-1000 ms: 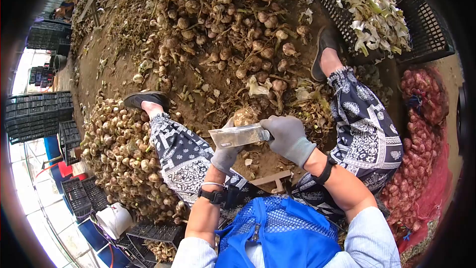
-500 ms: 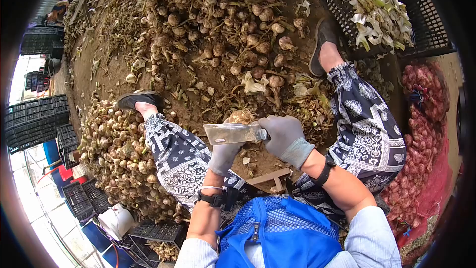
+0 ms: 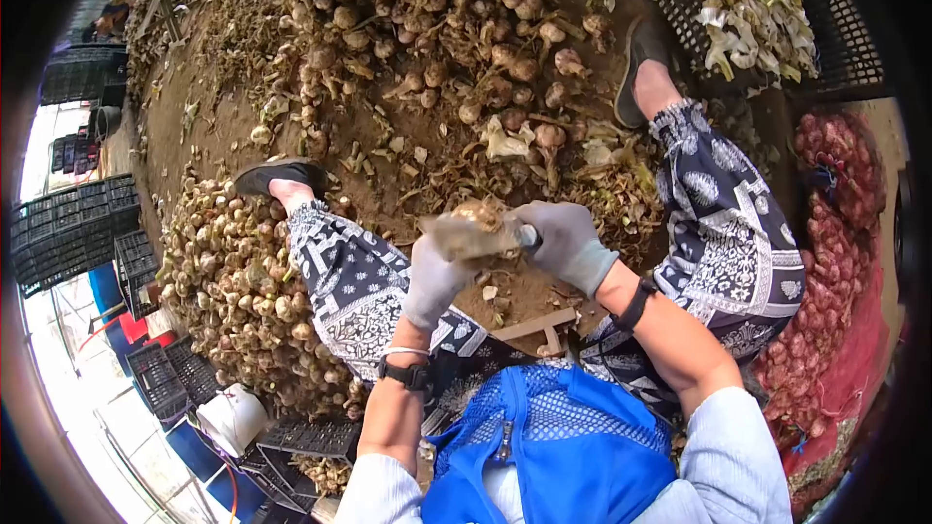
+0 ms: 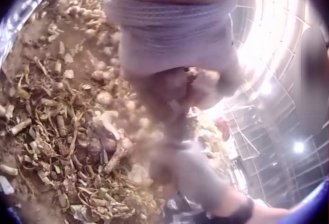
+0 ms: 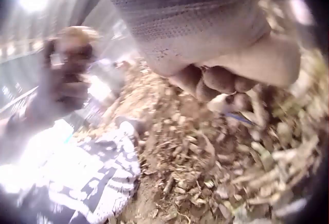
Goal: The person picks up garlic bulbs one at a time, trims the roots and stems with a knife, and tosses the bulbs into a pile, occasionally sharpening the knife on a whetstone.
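In the head view a gloved left hand (image 3: 434, 281) grips a garlic bulb (image 3: 482, 212) at the centre, above the ground between the legs. The gloved right hand (image 3: 565, 241) is curled round the handle of a wide flat blade (image 3: 468, 239), which lies across in front of the bulb and blurs with motion. Fingers of the left hand are partly hidden behind the blade. The right wrist view shows the right hand (image 5: 221, 44) with curled fingers, and the left hand (image 5: 69, 75) blurred with the bulb. The left wrist view is blurred around both hands.
Loose garlic (image 3: 243, 301) is heaped beside the left leg, with more spread ahead. A crate of pale leaves and trimmings (image 3: 743, 10) stands at upper right. Red net sacks (image 3: 825, 281) lie at right. Black crates (image 3: 73, 228) and a white bucket (image 3: 233, 419) are at left.
The blade has gone from sharp to blurred and shifted slightly right and down from its raised position. Both hands still grip what they held; the head view has shifted a little.
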`<action>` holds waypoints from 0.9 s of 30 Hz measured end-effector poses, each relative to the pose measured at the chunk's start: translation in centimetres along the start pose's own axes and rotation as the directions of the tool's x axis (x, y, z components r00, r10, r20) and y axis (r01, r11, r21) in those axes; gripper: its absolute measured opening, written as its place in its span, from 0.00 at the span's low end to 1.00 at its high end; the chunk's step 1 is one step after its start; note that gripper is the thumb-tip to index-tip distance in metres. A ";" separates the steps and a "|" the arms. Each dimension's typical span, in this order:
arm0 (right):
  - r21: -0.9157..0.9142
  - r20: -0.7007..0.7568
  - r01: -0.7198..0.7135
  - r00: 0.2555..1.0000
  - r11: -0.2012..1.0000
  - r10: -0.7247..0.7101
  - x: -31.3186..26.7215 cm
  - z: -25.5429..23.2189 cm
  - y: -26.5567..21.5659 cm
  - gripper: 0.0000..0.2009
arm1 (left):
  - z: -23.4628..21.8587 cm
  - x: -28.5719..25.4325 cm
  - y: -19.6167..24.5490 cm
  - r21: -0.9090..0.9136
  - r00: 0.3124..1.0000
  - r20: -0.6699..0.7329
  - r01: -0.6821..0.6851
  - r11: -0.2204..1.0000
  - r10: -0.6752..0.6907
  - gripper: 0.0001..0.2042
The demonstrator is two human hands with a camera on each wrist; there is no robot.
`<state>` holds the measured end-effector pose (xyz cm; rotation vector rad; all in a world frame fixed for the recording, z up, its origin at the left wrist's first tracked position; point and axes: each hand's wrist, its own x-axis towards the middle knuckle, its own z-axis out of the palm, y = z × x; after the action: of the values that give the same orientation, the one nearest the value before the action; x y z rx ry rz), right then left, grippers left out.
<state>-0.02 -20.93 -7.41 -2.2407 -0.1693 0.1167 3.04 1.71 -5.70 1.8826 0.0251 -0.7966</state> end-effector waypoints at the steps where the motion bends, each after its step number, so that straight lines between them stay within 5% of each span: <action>1: -0.155 0.179 -0.394 0.891 0.906 0.418 0.9 -0.9 0.7 0.11 | 0.2 -1.6 4.0 -0.144 0.998 -0.057 -0.015 0.990 0.007 0.27; 2: -0.296 0.234 -0.478 0.803 0.827 0.548 1.4 -1.3 3.0 0.11 | 0.3 -3.0 4.2 -0.391 0.996 0.054 -0.048 0.919 0.075 0.29; 4: -0.114 0.125 -0.567 0.806 0.816 0.578 1.1 0.2 4.1 0.10 | 0.6 -4.2 5.4 -0.363 0.983 0.117 -0.091 0.927 0.142 0.28; 5: 0.306 0.066 -0.478 0.874 0.824 0.482 0.7 1.8 4.6 0.09 | 1.1 -3.4 4.6 -0.321 0.992 0.051 -0.093 0.943 0.115 0.29; 6: 0.619 0.197 -0.534 0.815 0.576 0.544 1.0 2.2 3.6 0.10 | 1.0 -3.1 5.8 -0.198 0.990 0.066 -0.109 0.974 0.124 0.29; 8: 0.604 0.202 -0.453 0.883 0.655 0.424 0.9 2.0 2.5 0.10 | 1.8 -2.0 3.6 0.124 0.947 -0.036 -0.313 0.942 0.320 0.27; 10: 0.506 0.194 -0.412 0.910 0.758 0.365 0.9 1.0 1.3 0.08 | 1.8 -1.9 3.3 0.447 0.854 0.009 -0.469 0.762 0.521 0.24; 12: 0.098 0.207 -0.318 0.933 0.943 0.293 1.0 0.1 0.2 0.08 | 1.3 -1.5 1.9 0.633 0.778 0.158 -0.553 0.542 0.608 0.20; 16: -0.063 0.319 -0.259 0.910 0.964 0.266 1.2 -1.2 -3.0 0.09 | 0.4 -3.1 2.7 0.752 0.846 0.289 -0.491 0.441 0.448 0.14; 18: -0.102 0.414 -0.299 0.855 0.949 0.314 0.4 0.2 2.2 0.10 | -0.7 -4.2 2.9 0.812 0.682 0.199 -0.517 0.271 0.704 0.14; 20: -0.374 0.402 -0.413 0.734 0.830 0.547 -0.8 0.6 6.0 0.10 | -4.7 -5.4 0.9 0.879 0.611 -0.063 -0.341 0.334 0.789 0.13; 21: -0.376 0.409 -0.406 0.734 0.833 0.542 -0.8 0.9 6.7 0.10 | -8.0 -7.2 0.6 0.885 0.695 -0.268 -0.097 0.456 0.667 0.14; 22: -0.152 0.318 -0.561 0.752 0.814 0.578 -0.7 1.1 7.2 0.11 | -11.1 -8.9 0.4 0.833 0.715 -0.465 0.153 0.532 0.522 0.16; 23: 0.098 0.230 -0.658 0.745 0.746 0.626 -0.4 1.3 7.5 0.13 | -14.0 -10.4 -0.6 0.783 0.738 -0.588 0.416 0.462 0.331 0.15; 24: 0.105 0.232 -0.658 0.745 0.745 0.625 0.0 1.6 7.7 0.13 | -15.6 -11.0 -1.0 0.694 0.692 -0.708 0.642 0.326 0.144 0.15; 25: 0.183 0.176 -0.674 0.739 0.716 0.651 0.5 2.0 7.9 0.13 | -16.1 -10.3 -1.7 0.696 0.692 -0.707 0.643 0.319 0.147 0.15; 27: 0.413 0.128 -0.679 0.703 0.607 0.700 1.4 3.1 8.0 0.11 | -16.6 -8.6 -2.9 0.770 0.651 -0.632 0.468 0.434 0.420 0.16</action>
<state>1.57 -23.30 -15.59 -1.7323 0.7168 0.4742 3.76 19.59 0.46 3.2139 0.1984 0.2234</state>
